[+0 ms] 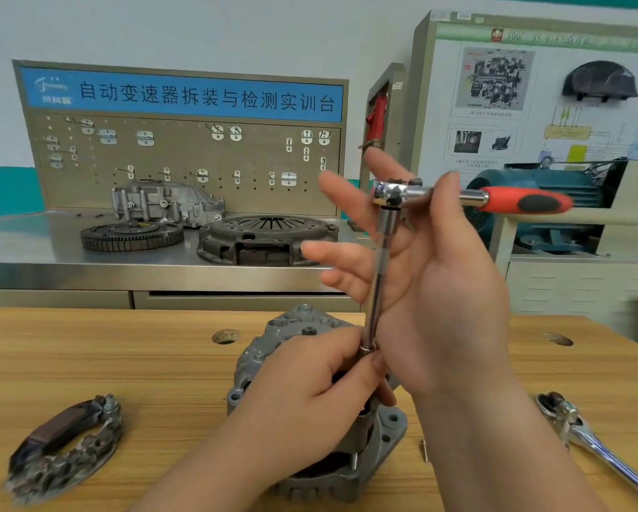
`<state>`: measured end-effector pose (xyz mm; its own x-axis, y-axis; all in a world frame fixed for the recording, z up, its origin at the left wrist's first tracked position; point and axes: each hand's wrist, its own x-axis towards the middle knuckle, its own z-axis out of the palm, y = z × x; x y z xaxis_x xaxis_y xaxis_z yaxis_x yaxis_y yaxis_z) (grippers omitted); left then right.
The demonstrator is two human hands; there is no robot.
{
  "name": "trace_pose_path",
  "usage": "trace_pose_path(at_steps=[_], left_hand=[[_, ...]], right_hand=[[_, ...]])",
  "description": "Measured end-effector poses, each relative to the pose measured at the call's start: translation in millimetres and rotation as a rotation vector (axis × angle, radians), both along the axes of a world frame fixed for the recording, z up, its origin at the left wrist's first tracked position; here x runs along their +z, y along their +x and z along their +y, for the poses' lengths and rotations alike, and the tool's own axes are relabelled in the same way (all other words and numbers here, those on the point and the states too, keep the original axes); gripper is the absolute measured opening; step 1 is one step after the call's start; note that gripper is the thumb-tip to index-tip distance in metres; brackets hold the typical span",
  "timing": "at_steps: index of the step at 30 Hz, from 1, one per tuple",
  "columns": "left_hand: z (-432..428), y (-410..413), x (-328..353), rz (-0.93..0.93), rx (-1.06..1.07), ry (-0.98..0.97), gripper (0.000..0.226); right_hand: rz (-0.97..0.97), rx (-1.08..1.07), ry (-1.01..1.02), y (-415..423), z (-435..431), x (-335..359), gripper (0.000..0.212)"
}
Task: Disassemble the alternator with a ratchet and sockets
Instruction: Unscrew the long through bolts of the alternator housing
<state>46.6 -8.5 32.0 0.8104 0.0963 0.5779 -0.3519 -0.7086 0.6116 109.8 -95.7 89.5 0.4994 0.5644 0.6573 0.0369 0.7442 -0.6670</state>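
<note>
Left hand (310, 397) pinches the lower end of an extension bar (378, 282) standing on the alternator (269, 349) beneath it. Right hand (432, 290), fingers spread straight, touches the red-handled ratchet (524, 201) on top. Wooden table (125, 356) stretches left to a dark curved part (62, 448); a second ratchet (587, 441) lies just right of the right forearm.

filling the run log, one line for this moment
left hand pinches extension on alternator | right hand spread beside ratchet

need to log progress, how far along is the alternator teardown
Done: a curved part and a small screw lie loose on the table. In hand: left hand holds the socket on the alternator, right hand open against the ratchet. Left: its body is not yet split apart.
</note>
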Motion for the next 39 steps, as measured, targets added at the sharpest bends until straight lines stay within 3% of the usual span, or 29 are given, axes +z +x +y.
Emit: trace_pose_path(at_steps=[4, 7, 11, 15, 17, 20, 22, 26, 29, 31, 34, 36, 39], left_hand=[[1, -1, 0, 0.013, 0.038, 0.015, 0.032], [0, 0, -1, 0.023, 0.058, 0.021, 0.023], [1, 2, -2, 0.026, 0.017, -0.079, 0.022], [0, 0, 0, 0.019, -0.021, -0.076, 0.021], [1, -1, 0, 0.032, -0.011, -0.053, 0.023], [3, 1, -2, 0.066, 0.007, -0.072, 0.023], [3, 1, -3, 0.061, 0.024, -0.063, 0.024], [2, 1, -2, 0.069, 0.001, -0.109, 0.028], [1, -1, -2, 0.075, 0.002, -0.117, 0.027], [1, 0, -2, 0.082, 0.017, -0.102, 0.028], [3, 3, -4, 0.088, 0.039, -0.085, 0.025], [4, 3, -5, 0.090, 0.054, -0.075, 0.021], [3, 2, -4, 0.082, 0.015, -0.126, 0.021]], right_hand=[[-0.094, -0.243, 0.042, -1, 3, -4, 0.032], [-0.210, -0.453, 0.093, -1, 3, -5, 0.028], [-0.116, -0.212, 0.067, -4, 5, -4, 0.031], [0.007, -0.012, -0.028, -1, 1, 0, 0.052], [-0.017, -0.111, -0.044, 0, 1, 0, 0.049], [-0.206, -0.448, 0.010, -1, 0, -2, 0.027], [-0.256, -0.516, 0.052, -2, 0, -2, 0.027], [-0.118, -0.233, 0.014, 2, -2, 0, 0.031], [0.008, -0.054, -0.045, 6, -4, 3, 0.048], [-0.022, -0.192, -0.079, 8, -4, 2, 0.045], [-0.227, -0.574, -0.027, 10, -1, -2, 0.026], [-0.245, -0.540, 0.004, 8, -1, -2, 0.028], [-0.091, -0.211, -0.032, 5, -2, 1, 0.033]])
